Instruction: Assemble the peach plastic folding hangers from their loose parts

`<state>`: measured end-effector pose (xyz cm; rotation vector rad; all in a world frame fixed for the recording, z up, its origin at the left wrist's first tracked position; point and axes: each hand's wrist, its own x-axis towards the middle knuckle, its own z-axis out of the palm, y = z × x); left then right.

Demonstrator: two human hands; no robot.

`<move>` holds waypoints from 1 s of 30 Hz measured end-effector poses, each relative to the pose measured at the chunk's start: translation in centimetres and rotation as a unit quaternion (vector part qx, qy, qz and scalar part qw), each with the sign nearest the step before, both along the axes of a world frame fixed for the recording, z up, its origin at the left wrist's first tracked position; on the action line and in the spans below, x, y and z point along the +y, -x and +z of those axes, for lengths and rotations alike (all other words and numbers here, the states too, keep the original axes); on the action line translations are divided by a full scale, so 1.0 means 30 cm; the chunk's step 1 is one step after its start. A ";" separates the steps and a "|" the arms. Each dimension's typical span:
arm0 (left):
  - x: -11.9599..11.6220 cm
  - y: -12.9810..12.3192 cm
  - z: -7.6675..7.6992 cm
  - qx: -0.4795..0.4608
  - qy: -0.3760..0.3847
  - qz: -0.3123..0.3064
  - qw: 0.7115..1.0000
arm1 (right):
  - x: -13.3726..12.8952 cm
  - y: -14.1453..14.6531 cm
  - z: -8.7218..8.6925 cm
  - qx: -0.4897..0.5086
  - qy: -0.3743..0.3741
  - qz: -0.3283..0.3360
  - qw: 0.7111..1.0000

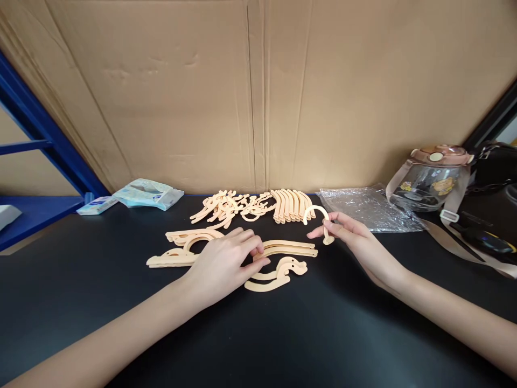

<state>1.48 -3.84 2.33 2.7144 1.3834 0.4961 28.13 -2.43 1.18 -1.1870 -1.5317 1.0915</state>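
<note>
A beige plastic hanger hook (325, 214) is pinched between the thumb and fingers of my right hand (348, 230), its curve upward and its flat foot downward. My left hand (226, 258) is low over the table, fingers curled in and thumb stretched right. Its fingertips meet the left ends of long curved hanger arms (288, 248); whether they grip one is hidden. Just in front of the thumb lie curved beige pieces with small holes (278, 275). Left of that hand, and partly behind it, are stacked beige hanger parts (172, 258).
Along the back lie a heap of small beige parts (222, 207), several loose hooks (254, 207) and a neat row of curved arms (291, 205). Clear plastic wrap (367, 207) and a strapped bottle (428, 183) are right; a tissue pack (147, 193) is left. Cardboard (173, 97) stands behind.
</note>
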 end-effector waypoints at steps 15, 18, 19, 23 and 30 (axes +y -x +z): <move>-0.031 -0.015 0.030 -0.064 0.025 0.099 0.993 | 0.000 0.008 -0.017 0.052 -0.089 -0.067 0.992; -0.022 -0.013 0.043 -0.231 0.078 0.116 0.963 | 0.005 0.001 -0.018 0.048 -0.093 -0.078 0.992; -0.018 -0.013 0.046 -0.292 0.108 0.113 0.943 | 0.005 0.002 -0.017 0.045 -0.085 -0.074 0.993; -0.011 -0.007 0.049 -0.465 0.245 0.111 0.843 | -0.005 0.016 -0.013 0.031 -0.036 -0.037 0.998; -0.039 -0.028 0.051 -0.547 0.416 0.061 0.724 | -0.041 0.037 0.007 0.023 0.021 0.032 0.999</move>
